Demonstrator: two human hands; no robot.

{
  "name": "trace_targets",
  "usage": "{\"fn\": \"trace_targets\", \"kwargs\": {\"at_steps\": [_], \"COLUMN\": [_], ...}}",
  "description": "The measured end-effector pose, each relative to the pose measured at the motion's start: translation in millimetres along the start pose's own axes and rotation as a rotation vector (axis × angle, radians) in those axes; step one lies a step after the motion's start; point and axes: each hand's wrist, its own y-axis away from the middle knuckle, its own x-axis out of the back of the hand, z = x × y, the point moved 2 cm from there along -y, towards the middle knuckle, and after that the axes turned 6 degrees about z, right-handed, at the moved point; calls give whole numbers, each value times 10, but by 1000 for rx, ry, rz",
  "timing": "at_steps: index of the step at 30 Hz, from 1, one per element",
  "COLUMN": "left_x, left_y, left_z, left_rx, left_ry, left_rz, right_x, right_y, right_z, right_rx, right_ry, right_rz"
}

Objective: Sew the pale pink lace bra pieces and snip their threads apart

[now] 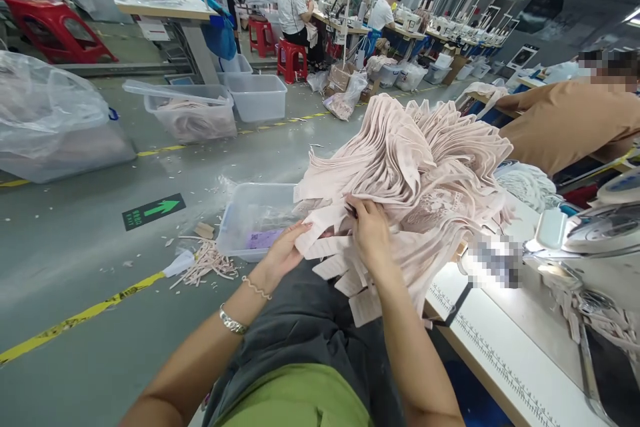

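A large bundle of pale pink fabric pieces (395,153), with lace in places, is piled over the left edge of the white sewing table. Several strap-like ends hang from it towards my lap. My left hand (286,250) pinches one of these fabric strips (323,223) between thumb and fingers. Close beside it, my right hand (373,233) is closed at the front of the bundle. A small dark tool (352,211) shows between its fingers; most of it is hidden, so its kind is unclear.
Right of the bundle stands a sewing machine (600,227) on the ruler-marked table (493,363). A clear plastic bin (230,230) sits on the floor at left, near a heap of scraps (207,263). A co-worker in brown (575,120) sits at the right.
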Motion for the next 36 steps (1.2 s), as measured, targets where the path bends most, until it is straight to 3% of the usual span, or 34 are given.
{"fn": "trace_targets", "kwargs": {"at_steps": [5,9,12,14,16,19,22,28,36], "left_x": [-124,-106,-37,10,33,16,-20,-12,39], "left_y": [-54,-56,-6,55,133,259,363,448,514], "left_z": [40,70,89,98,99,84,64,31,-163], "left_rx": [-9,53,62,38,24,40,25,-17,79], "left_ry": [77,-36,-48,-22,44,155,155,65,141], "left_rz": [15,25,52,67,40,-72,-124,-51,-114], "right_x": [-251,-270,-113,44,178,260,197,42,-99], "right_y": [-411,-483,-272,3,320,699,849,799,755], "right_z": [-113,-92,-88,-132,-228,-433,-562,-592,-489], "right_rx": [-46,-42,-27,-69,-111,-33,-30,-65,-99], "right_ry": [-57,-219,-422,-518,-554,-483,-306,-103,12], "right_rz": [-63,-65,58,178,215,128,92,214,116]}}
